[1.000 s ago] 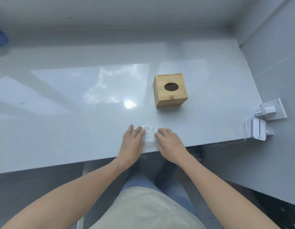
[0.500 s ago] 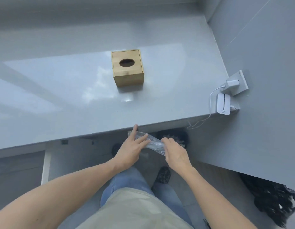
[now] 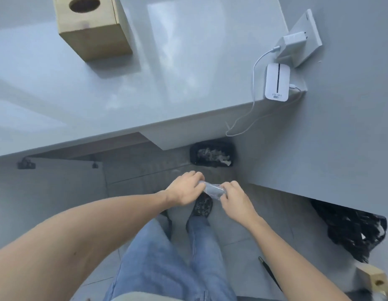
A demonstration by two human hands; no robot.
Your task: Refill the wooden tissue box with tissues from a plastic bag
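Bag pinched between both hands, below the counter edge

Head view: I see the left hand (image 3: 186, 190) curled tight on one end of the crumpled clear bag (image 3: 213, 189), the right hand (image 3: 236, 197) gripping the other end, all of it held over my shoe (image 3: 202, 205) and the floor. The box (image 3: 92, 27) sits up on the grey counter (image 3: 167, 83), well apart from the hands, round hole facing up. A white device (image 3: 277, 82) with its cable lies at the counter's right corner. A black bin (image 3: 211, 154) sits under the counter
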